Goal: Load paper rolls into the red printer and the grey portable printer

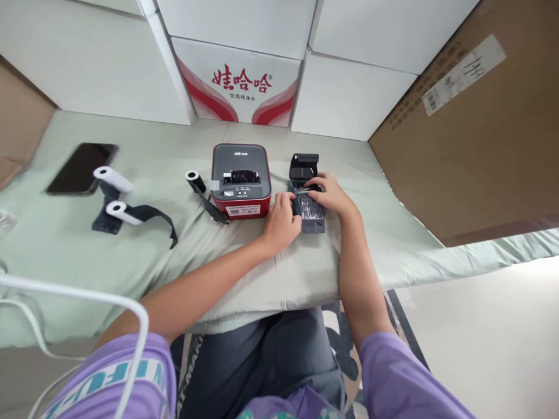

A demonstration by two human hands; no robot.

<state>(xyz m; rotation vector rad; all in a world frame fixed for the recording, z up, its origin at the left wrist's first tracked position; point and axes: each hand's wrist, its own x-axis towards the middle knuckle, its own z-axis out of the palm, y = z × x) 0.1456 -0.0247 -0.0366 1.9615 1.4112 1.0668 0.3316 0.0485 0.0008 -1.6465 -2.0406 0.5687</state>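
Note:
A small dark portable printer lies on the green cloth with its black lid raised. A crinkled dark paper strip hangs over its front. My left hand is closed against the printer's left side, its fingers curled on the edge. From the right, my right hand grips the printer, fingers over the opening and thumb on the strip; what lies under those fingers is partly hidden. Just left stands a larger red and black label printer, with dark paper showing in its top slot.
Left of the larger printer lies a small black roll with a loose tail. Farther left are two white-ended rolls with dark strips, and a phone. White boxes line the back; a cardboard box stands right. A white tube crosses lower left.

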